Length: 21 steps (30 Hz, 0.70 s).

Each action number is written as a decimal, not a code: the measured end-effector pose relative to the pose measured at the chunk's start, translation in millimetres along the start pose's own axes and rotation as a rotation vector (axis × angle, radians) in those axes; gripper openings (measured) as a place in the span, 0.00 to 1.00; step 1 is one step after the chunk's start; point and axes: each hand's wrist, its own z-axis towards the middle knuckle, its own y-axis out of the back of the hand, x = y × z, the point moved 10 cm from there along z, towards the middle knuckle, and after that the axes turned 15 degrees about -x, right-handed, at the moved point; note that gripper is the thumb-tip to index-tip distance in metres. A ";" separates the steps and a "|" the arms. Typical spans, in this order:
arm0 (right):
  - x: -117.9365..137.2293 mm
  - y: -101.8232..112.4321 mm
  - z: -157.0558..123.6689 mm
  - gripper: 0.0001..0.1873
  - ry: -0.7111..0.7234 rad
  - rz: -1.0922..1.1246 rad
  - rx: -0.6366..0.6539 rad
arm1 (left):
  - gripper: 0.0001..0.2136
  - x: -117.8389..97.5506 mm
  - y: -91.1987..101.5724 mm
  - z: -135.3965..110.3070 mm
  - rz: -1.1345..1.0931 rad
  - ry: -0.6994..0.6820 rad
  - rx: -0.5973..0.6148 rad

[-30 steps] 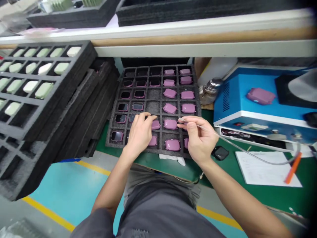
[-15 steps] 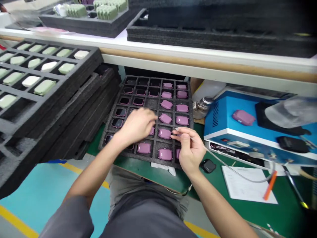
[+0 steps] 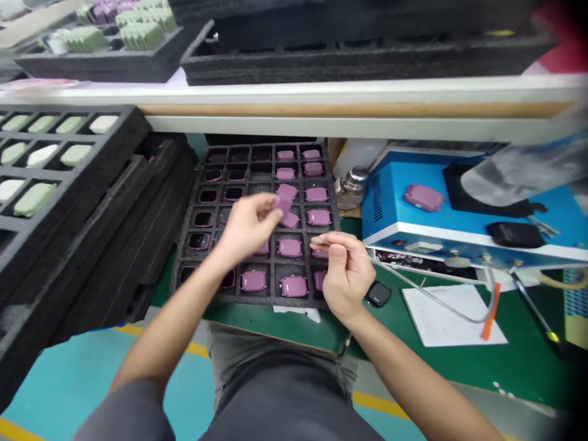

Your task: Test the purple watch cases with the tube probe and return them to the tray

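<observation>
My left hand pinches a purple smartwatch body, raised above the black foam tray. In my right hand is the end of a thin grey cable, its small tip between thumb and fingers over the tray's right side. The cable runs right toward the front of a blue box. More purple watch bodies lie back up in the tray's right columns. On the left, several compartments hold watches with dark screens facing up. My left hand and forearm hide some compartments.
The blue box at right bears a purple watch body and a black pad. Paper, an orange marker and a black square object lie on the green bench. Stacked foam trays stand left; a shelf edge crosses above.
My left hand has come up from the tray and now shows a purple watch body in its fingers. My right hand keeps the cable end. The whole view has shifted to the right.
</observation>
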 end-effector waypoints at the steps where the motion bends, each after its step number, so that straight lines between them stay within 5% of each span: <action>1: 5.7 -1.3 0.9 0.10 0.056 -0.021 0.020 | 0.12 1.9 -5.3 -25.2 -0.113 0.072 0.002; 3: 15.4 -6.0 0.8 0.10 0.159 -0.071 0.073 | 0.14 6.6 -14.3 -64.3 -0.280 0.188 -0.034; 6: 18.0 -10.4 0.2 0.09 0.197 -0.096 0.109 | 0.15 10.6 -21.9 -88.6 -0.403 0.244 -0.122; 21: 8.1 -11.1 2.5 0.07 0.117 -0.065 0.088 | 0.13 2.4 -22.6 -85.9 -0.379 0.130 -0.165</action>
